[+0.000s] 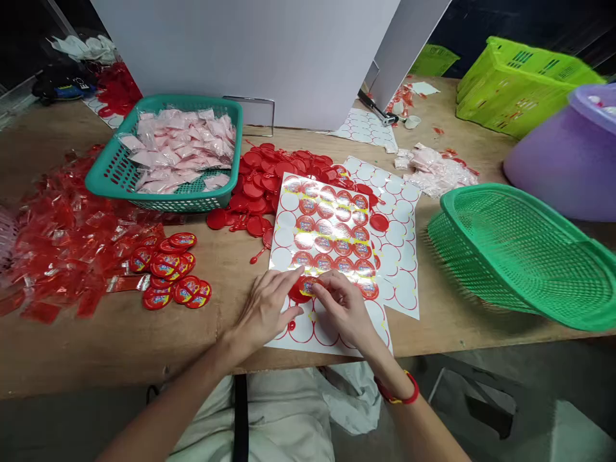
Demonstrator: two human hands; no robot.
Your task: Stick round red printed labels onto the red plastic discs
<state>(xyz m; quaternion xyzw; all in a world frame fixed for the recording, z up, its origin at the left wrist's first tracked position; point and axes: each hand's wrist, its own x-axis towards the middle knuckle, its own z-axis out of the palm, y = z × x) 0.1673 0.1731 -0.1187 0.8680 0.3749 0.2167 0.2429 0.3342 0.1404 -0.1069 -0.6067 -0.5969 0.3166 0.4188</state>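
Note:
A red plastic disc [299, 296] with a short stem lies on the lower part of a sticker sheet [328, 330]. My left hand [269, 301] steadies this disc between thumb and forefinger. A round red, yellow and blue sticker [308, 286] covers part of it, and my right hand [342, 307] pinches that sticker's right edge. Above my hands the sheet still carries rows of printed round stickers [332, 237]; its bottom has bare red-outlined circles. To the left sits a small stack of discs with stickers on them [173, 273].
Behind the sheet spreads a pile of plain red discs [262, 176]. A teal basket [168, 204] holds pink packets; red packets [81, 237] heap at left. A green basket [520, 256], purple tub [543, 160] and lime crate [505, 96] stand right. A white panel [250, 58] rises behind.

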